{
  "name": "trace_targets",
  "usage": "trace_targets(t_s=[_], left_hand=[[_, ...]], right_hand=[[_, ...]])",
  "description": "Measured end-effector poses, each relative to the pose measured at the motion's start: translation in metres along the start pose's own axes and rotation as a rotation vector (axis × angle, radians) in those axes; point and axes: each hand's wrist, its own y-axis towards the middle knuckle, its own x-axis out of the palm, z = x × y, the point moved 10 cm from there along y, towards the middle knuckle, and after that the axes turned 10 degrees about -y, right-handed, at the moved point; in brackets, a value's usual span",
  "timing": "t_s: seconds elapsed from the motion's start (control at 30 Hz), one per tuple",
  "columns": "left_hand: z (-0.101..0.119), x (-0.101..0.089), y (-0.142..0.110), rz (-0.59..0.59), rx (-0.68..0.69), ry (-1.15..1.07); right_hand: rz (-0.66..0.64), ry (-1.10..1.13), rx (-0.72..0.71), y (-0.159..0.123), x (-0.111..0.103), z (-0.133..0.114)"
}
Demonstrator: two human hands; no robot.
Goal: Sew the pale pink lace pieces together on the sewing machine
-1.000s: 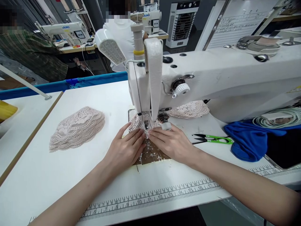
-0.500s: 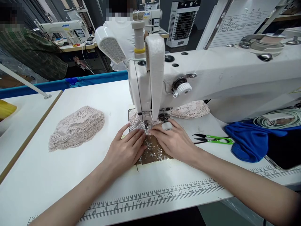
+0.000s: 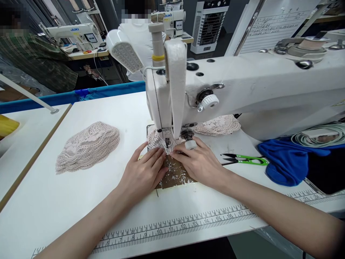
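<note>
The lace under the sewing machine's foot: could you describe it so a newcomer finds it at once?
From the white sewing machine, follow its head down to the metal foot. The left hand and right hand touch the pale lace there. Unlike the lace stack at the picture's left and other lace farther right, it sits under the foot.

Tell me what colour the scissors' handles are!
The handles are green, clearest in the head view.

The lace piece (image 3: 154, 138) is matt, openwork cloth, and the lace stack (image 3: 87, 147) looks similarly rough. Glossy, crinkled film (image 3: 175, 171) covers the brown panel (image 3: 168, 183). The bench (image 3: 40, 201) is smooth, the sewing machine (image 3: 242, 77) smooth-painted, the blue cloth (image 3: 285, 162) matt.
</note>
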Motion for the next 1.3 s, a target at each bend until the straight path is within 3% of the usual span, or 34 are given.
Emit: trace_targets(t_s=[0.6,0.87,1.07,1.2,1.3], left_hand=[[-0.015,0.009,0.003,-0.012,-0.055,0.021],[-0.024,0.014,0.003,-0.038,-0.103,-0.018],[-0.035,0.008,0.003,-0.016,-0.125,0.014],[-0.050,0.014,0.003,-0.099,-0.175,0.002],[-0.048,0.015,0.004,-0.122,-0.173,0.051]], right_hand=[[-0.050,-0.117,-0.028,0.003,0.012,0.001],[-0.043,-0.104,-0.012,0.002,0.009,0.006],[-0.015,-0.136,0.037,0.003,0.004,0.015],[-0.051,-0.148,0.036,0.005,0.005,0.015],[-0.059,-0.147,0.038,0.006,0.005,0.017]])
